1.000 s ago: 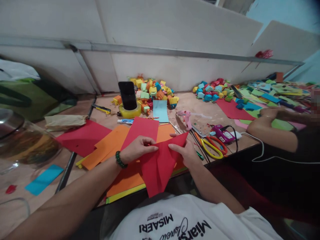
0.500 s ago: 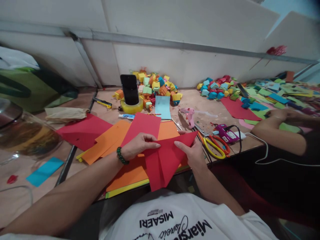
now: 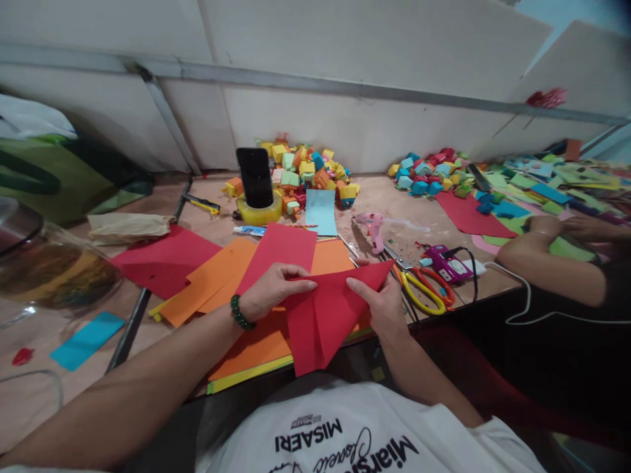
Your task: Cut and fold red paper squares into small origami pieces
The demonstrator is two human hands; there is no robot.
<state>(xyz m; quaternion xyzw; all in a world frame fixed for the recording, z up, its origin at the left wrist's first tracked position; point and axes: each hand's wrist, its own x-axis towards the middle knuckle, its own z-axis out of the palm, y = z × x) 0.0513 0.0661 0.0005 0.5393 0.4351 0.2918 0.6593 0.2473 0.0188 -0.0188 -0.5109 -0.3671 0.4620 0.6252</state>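
Just below the frame's centre, the person's left hand (image 3: 276,288) and right hand (image 3: 386,305) pinch a folded red sheet (image 3: 335,315) near its upper edge.

1. One view serves: a camera on the person's head, looking out from above the white shirt (image 3: 335,427), on the near side of the phone (image 3: 255,177).
2. It faces forward and steeply down over the surface (image 3: 372,190), reaching the pale wall (image 3: 305,125) behind the phone.
3. Shirt and forearms lie closest to the lens; the left hand (image 3: 279,286) and right hand (image 3: 387,302) come next, nearer than the phone.
4. Coverage is wide, from a glass jar (image 3: 59,269) left of the phone to a co-worker's forearm (image 3: 552,276) well right of it.
5. Beyond the phone, the wall's rail (image 3: 296,80) slopes down rightward.
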